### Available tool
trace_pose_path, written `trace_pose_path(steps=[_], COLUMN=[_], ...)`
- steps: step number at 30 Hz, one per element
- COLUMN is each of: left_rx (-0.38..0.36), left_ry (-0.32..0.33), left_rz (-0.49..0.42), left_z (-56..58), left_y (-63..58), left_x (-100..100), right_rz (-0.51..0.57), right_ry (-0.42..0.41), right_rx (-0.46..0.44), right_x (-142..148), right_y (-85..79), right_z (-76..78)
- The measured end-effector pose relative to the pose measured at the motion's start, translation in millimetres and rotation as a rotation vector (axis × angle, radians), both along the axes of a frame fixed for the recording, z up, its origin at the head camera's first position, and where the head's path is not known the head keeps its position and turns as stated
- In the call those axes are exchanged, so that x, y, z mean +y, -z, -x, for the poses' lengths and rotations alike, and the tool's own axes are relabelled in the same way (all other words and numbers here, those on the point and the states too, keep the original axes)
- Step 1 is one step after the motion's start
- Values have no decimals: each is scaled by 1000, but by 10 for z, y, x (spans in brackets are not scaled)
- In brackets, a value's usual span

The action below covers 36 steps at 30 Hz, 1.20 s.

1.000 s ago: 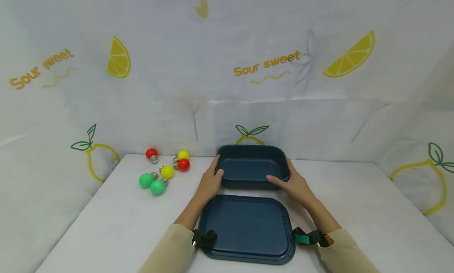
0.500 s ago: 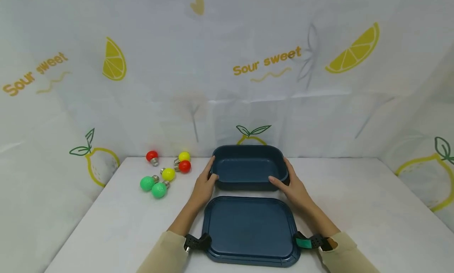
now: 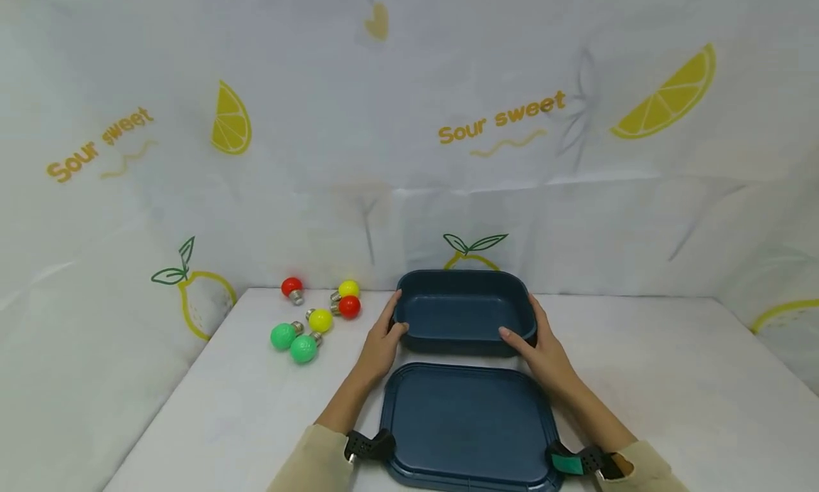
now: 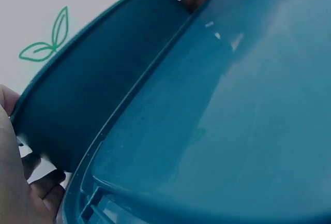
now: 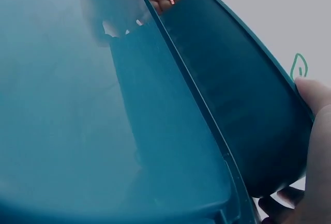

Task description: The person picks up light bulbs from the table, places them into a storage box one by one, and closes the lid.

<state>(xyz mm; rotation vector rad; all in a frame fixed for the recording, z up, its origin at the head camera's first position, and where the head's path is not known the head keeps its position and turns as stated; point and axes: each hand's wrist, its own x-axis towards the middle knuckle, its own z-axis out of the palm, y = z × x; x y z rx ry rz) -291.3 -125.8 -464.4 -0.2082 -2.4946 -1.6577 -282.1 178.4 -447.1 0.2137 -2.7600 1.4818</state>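
A dark blue rectangular box (image 3: 463,314), open at the top and with nothing inside, stands near the back of the table. My left hand (image 3: 380,344) grips its left end, and my right hand (image 3: 545,351) grips the right end. Both thumbs lie at the near rim in the head view. In the wrist views, fingertips curl under the box's ends from below. Just in front of the box lies its flat, dark blue lid (image 3: 470,426), between my forearms. The lid (image 4: 222,131) fills much of the left wrist view and hides part of the box behind it.
Several coloured bulbs lie left of the box: two green bulbs (image 3: 303,348), two yellow bulbs (image 3: 320,320) and two red bulbs (image 3: 349,306). A white cloth (image 3: 365,122) printed with lemons hangs right behind the table (image 3: 652,364).
The box has shifted slightly left with both hands, coming more in line with the lid. Afterwards, mainly the head view shifts. Both hands keep their hold.
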Motion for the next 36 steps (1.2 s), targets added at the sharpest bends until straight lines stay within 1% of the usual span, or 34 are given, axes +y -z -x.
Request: trace_pose_path(steps=[2, 8, 11, 14, 17, 19, 21, 24, 26, 28, 30, 32, 34, 36], left_rx=[4, 23, 29, 64, 124, 182, 230, 291, 309, 318, 327, 330, 327, 311], left_ry=[22, 122, 125, 87, 13, -47, -121, -237, -308, -342, -350, -352, -351, -351], left_rz=[-10, -55, -56, -4, 137, 245, 337, 405, 429, 452, 472, 474, 457, 419], left_z=[12, 79, 102, 105, 106, 107, 112, 111, 114, 118, 127, 135, 150, 165], left_y=[-17, -78, -76, -70, -105, -144, -179, -200, -190, -165, -137, -115, -97, -90], left_x=[-30, -187, -221, -216, -208, -214, -237, -303, -351, -387, -401, -397, -387, -376], right_rz=[-6, -20, -22, -30, -47, -55, -55, -54, -54, -56, -61, -64, -68, -70], right_ry=[14, 32, 40, 42, 45, 44, 39, 24, 17, 15, 18, 19, 16, 14], right_rx=[12, 36, 42, 47, 62, 78, 88, 92, 86, 85, 92, 100, 112, 119], right_x=[-9, -10, 3, 19, 32, 35, 30, 14, 6, 6, 13, 23, 36, 46], right_y=[7, 55, 84, 102, 94, 83, 69, 69, 83, 105, 125, 136, 140, 135], right_z=[-9, -23, -29, -23, -1, 18, 38, 56, 58, 53, 53, 58, 69, 83])
